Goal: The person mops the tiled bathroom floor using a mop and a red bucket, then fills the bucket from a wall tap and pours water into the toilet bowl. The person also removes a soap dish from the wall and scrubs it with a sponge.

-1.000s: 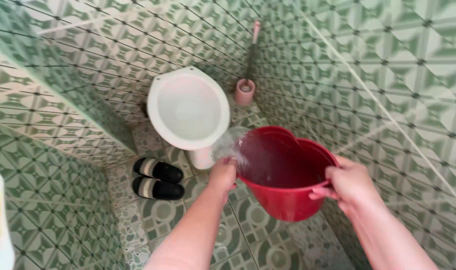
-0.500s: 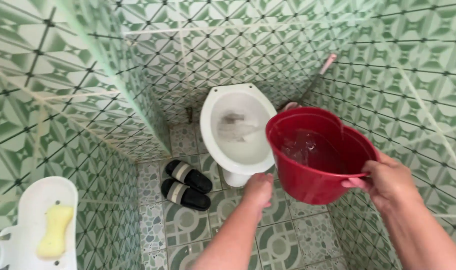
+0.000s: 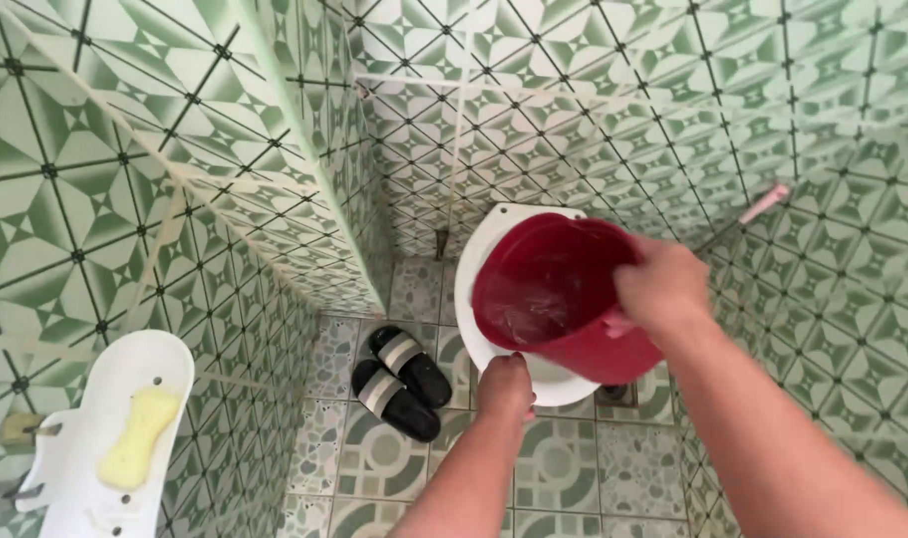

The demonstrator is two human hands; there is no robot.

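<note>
A: Logging this moment from the remote station. Landmark is the white toilet bowl (image 3: 564,384). I see the red plastic bucket (image 3: 554,289) tipped steeply over the bowl, mouth turned toward the camera and down, covering most of the rim.

B: Grip state, both sides?

A: Right hand (image 3: 663,287) is clenched on the bucket's near rim, fingers wrapped over the edge. Left hand (image 3: 504,384) sits just below the bucket at the bowl's front edge, fingers curled; it seems to prop the bucket's underside, but I cannot tell whether it is really grasping it.

B: How far along?

A: My judgement: the pour is nearly finished. The inside of the bucket shows only a wet sheen and a thin film near the lower lip, no standing water that I can see. What is left looks like draining the last of it and righting the bucket. The bowl's interior is hidden by the bucket, so I cannot say what it holds.

B: Bucket condition?

A: Glossy, deep red, round, intact, interior wet.

B: Surroundings?

A: Black slippers with a pale band (image 3: 402,381) lie on the floor left of the bowl. A pink-handled brush (image 3: 763,203) leans on the green tiled wall to the bowl's right. A white soap dish with a yellow sponge (image 3: 140,450) hangs far left of the bowl.
</note>
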